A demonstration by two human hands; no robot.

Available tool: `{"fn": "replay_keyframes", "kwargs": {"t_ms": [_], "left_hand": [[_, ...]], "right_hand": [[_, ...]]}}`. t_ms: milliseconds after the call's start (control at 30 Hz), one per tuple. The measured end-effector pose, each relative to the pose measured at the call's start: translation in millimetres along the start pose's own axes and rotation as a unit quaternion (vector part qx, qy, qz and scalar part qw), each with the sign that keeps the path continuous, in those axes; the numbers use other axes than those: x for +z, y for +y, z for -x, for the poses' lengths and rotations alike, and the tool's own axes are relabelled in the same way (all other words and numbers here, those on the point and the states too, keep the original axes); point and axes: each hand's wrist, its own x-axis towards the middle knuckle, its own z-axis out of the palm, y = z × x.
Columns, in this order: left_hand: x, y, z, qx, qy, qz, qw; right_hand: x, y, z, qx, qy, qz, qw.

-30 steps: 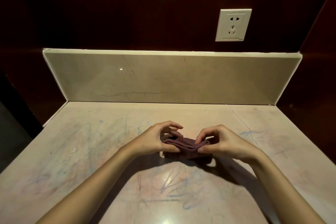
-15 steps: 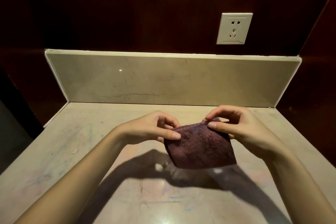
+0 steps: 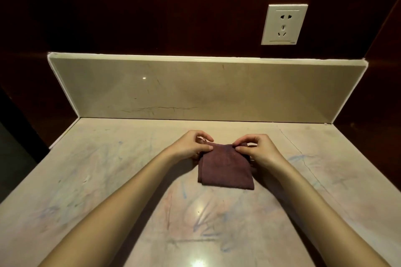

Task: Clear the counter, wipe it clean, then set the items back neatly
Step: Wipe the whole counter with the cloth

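Folding the cloth (image 3: 226, 168) before wiping. The left hand (image 3: 191, 146) and right hand (image 3: 259, 149) each pinch a far corner of the dark cloth, which lies folded at the middle of the counter (image 3: 108, 180). The counter looks already cleared but carries blue and pink scribbles; the next move probably calls for a flat palm pressing the cloth across them. A backsplash (image 3: 195, 89) and wall socket (image 3: 284, 24) stand behind; nothing obstructs.

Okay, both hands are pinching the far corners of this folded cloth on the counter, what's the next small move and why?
Probably let go of the corners, flatten one hand on the folded maroon cloth and begin wiping. The left hand and right hand pinch only its far edge, it already lies on the counter, and blue and pink scribbles cover that surface.
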Motion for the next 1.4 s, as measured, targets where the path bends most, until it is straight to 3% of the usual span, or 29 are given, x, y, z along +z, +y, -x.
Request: {"fn": "replay_keyframes", "kwargs": {"t_ms": [100,200,267,367,433,667,933,1400], "left_hand": [[0.3,-4.4,-6.8,0.049,0.079,-0.057,0.994],[-0.3,-7.4,6.5,0.152,0.139,-0.193,0.959],[4.0,-9.0,18.6,0.203,0.092,-0.293,0.930],[13.5,-15.3,29.7,0.178,-0.006,-0.445,0.878],[14.3,-19.7,32.4,0.163,-0.019,-0.488,0.858],[19.9,-19.6,44.4,0.147,-0.051,-0.503,0.850],[45.8,-12.1,58.9,0.173,-0.077,-0.526,0.829],[163.2,18.9,94.5,0.150,-0.058,-0.498,0.852]], "right_hand": [[-2.2,5.0,-13.4,-0.065,0.039,0.118,0.990],[-0.2,8.2,-10.2,-0.163,0.060,0.232,0.957],[9.0,8.3,-2.4,-0.198,0.004,0.311,0.930],[26.0,15.4,8.4,-0.182,-0.130,0.416,0.881],[28.7,21.0,13.4,-0.175,-0.159,0.482,0.844],[21.4,24.2,24.9,-0.152,-0.170,0.523,0.821],[2.9,29.6,59.9,-0.131,-0.163,0.506,0.837],[-94.1,60.4,131.2,-0.147,-0.185,0.500,0.833]]}}
